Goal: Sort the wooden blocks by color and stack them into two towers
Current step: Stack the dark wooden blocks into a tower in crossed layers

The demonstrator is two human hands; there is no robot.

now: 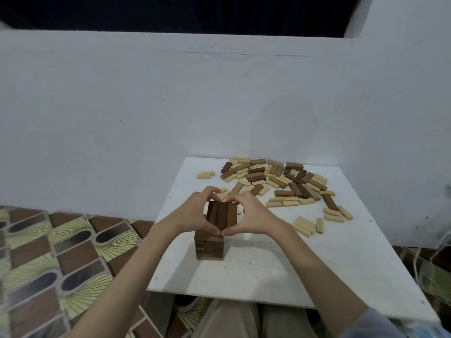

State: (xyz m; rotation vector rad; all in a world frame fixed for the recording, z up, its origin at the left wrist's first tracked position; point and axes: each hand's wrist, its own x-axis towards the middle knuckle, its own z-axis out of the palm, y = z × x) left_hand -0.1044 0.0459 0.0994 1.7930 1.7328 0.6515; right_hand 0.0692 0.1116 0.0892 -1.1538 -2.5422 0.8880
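Observation:
A tower of dark brown wooden blocks point(210, 247) stands on the white board point(280, 269) near its left front. Its top layer of three dark blocks point(221, 213) lies side by side. My left hand point(195, 211) curls round the left side of that layer and my right hand point(251, 213) round the right side, with the thumbs meeting at the front and the fingertips close together at the back. A loose pile of mixed dark and light blocks point(275, 181) is spread over the board's far right part.
A white wall point(170, 106) rises right behind the board. Patterned floor tiles point(48, 252) lie to the left. My legs point(244, 320) are under the board's front edge. A few light blocks point(205, 175) lie apart at the far left.

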